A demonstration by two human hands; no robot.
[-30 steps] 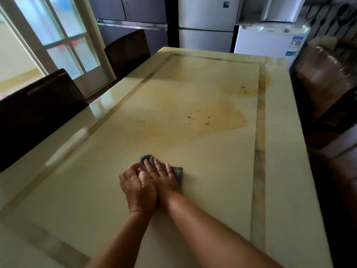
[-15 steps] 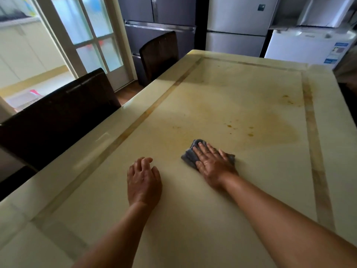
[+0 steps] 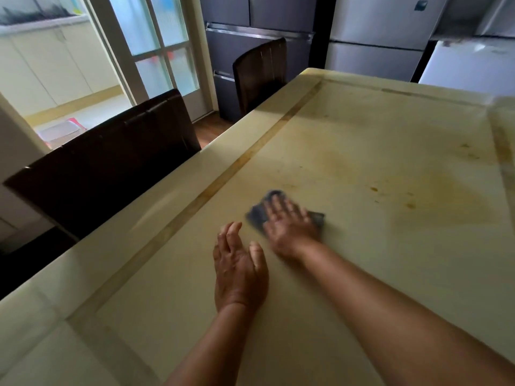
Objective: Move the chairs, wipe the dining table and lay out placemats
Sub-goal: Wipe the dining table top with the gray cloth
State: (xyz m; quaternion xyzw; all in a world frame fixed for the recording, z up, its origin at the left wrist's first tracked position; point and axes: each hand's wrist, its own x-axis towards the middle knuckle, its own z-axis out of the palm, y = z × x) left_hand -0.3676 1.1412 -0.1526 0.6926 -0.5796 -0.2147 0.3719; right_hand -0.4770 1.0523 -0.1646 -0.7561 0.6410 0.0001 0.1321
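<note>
Grey cloth flat on cream desk, mid-surface, motion-blurred. Right hand presses it, fingers spread straight, no grip. Left hand flat on desk just beside, holding nothing. Brown stains beyond cloth. Two dark chairs at left edge. Risk: ungripped cloth bunching or slipping, smearing stains.

left hand flat, right hand spread — blurred
</note>
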